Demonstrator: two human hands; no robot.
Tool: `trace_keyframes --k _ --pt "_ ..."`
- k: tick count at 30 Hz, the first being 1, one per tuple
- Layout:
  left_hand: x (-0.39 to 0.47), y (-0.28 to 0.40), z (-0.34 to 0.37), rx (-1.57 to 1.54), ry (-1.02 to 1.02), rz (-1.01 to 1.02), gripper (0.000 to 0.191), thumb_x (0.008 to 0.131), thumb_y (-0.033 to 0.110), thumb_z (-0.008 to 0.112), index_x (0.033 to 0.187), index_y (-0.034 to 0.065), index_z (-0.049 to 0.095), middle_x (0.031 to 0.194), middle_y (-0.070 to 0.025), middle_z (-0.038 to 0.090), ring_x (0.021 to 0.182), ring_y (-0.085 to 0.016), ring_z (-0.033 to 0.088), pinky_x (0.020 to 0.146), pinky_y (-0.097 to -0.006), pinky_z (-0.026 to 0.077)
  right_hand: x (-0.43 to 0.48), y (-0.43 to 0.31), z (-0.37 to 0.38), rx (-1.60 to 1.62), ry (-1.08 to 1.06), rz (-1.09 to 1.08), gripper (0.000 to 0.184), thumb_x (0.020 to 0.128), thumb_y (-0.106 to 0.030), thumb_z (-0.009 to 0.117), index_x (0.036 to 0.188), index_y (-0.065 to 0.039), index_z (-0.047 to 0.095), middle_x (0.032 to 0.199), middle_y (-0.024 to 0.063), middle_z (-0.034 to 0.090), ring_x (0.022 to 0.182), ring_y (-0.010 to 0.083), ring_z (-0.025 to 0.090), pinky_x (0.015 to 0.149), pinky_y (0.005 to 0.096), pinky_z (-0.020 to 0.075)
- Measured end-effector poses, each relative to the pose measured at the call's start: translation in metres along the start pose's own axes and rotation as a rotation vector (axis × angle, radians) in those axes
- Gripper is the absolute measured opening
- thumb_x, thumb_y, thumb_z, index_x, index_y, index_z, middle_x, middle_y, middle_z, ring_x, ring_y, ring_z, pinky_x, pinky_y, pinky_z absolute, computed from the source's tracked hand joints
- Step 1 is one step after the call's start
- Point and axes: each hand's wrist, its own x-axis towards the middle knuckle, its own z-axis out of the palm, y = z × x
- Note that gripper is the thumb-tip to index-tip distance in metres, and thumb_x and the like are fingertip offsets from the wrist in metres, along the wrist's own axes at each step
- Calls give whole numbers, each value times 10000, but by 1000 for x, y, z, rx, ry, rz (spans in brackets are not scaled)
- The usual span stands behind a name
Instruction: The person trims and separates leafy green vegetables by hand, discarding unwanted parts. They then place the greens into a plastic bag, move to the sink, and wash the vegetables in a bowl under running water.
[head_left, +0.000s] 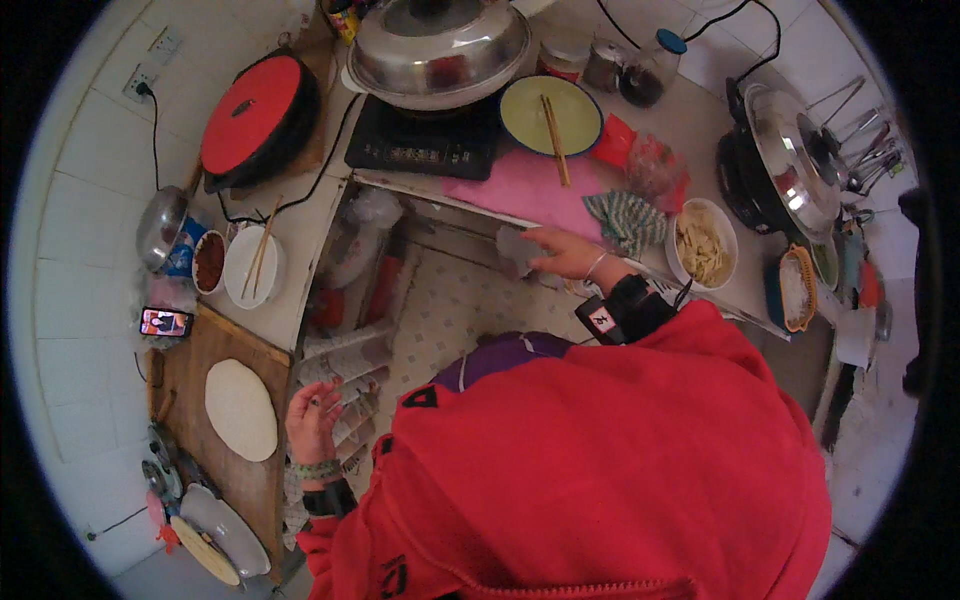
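My left hand, fingers loosely curled and seemingly holding nothing, hangs beside the edge of a wooden board. On that board lies a flat oval sheet of dough. At the front edge of the counter, my right hand reaches out with its fingers extended. A greyish, partly see-through item shows at its fingertips; whether I grip it is unclear. Close above this hand are a pink cloth and a striped green-and-white cloth. A white bowl of pale cut food stands to its right.
A lidded steel pan sits on a black induction cooker. Chopsticks rest across a yellowish bowl and a white bowl. A red-topped electric pan leans at left; a lidded wok stands right. A phone stands beyond the board.
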Motion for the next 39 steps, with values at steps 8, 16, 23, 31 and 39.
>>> trace_keyframes --k 8,16,23,31,39 --pt "16 5 -36 -35 -43 43 213 864 135 505 1064 62 505 1031 -74 561 896 -180 564 750 -297 464 -1 -9 26 -86 45 -9 495 761 -231 607 1213 -85 466 1139 164 515 1037 301 507 888 360 404" --pt "19 20 -32 14 -37 21 264 854 133 509 1097 30 490 1047 -98 563 906 -208 569 779 -320 467 -34 32 -13 -539 788 201 420 708 -242 637 1076 -57 551 1040 174 564 969 361 524 843 407 427" --pt "27 13 -48 42 -86 -1 242 838 117 495 1066 39 512 1052 -75 576 904 -173 570 766 -288 459 -46 78 -26 -829 498 474 236 695 -225 579 830 -34 615 857 210 589 811 384 565 704 470 446" --pt "39 6 -27 214 -177 0 230 835 123 495 1037 28 551 969 -42 594 834 -112 560 689 -240 461 -58 28 -52 -62 722 61 389 854 -237 461 1147 15 499 1160 145 503 1040 244 481 910 316 347" --pt "76 3 31 372 -429 77 235 815 136 542 1016 17 568 935 -35 600 833 -101 553 711 -237 453 0 -37 -24 339 567 -50 390 889 -177 449 1220 30 440 1281 101 413 1135 202 429 954 301 330"
